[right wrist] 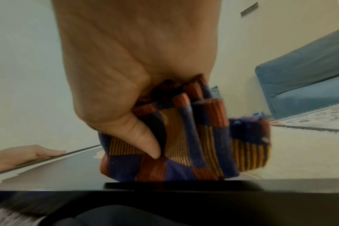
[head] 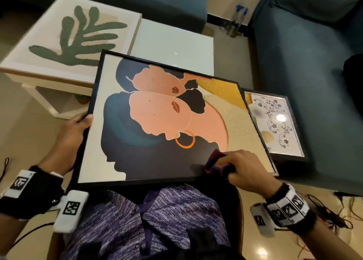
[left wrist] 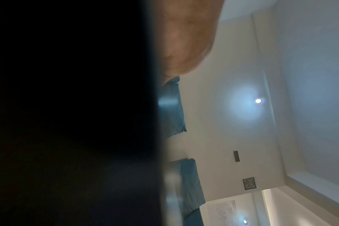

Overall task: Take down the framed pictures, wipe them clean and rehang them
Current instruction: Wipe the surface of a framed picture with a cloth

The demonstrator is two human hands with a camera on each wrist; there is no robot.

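Left hand (head: 72, 136) grip (frame (head: 89, 110) edge)

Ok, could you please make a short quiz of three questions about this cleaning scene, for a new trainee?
1. True or false: the right hand presses a bunched cloth on the glass of the black-framed picture.
2. What does the left hand do?
A. holds a spray bottle
B. grips the picture's left edge
C. rests on the sofa
3. Fill in: the leaf picture lies on the white ____.

Key: 1 true; 2 B; 3 table.
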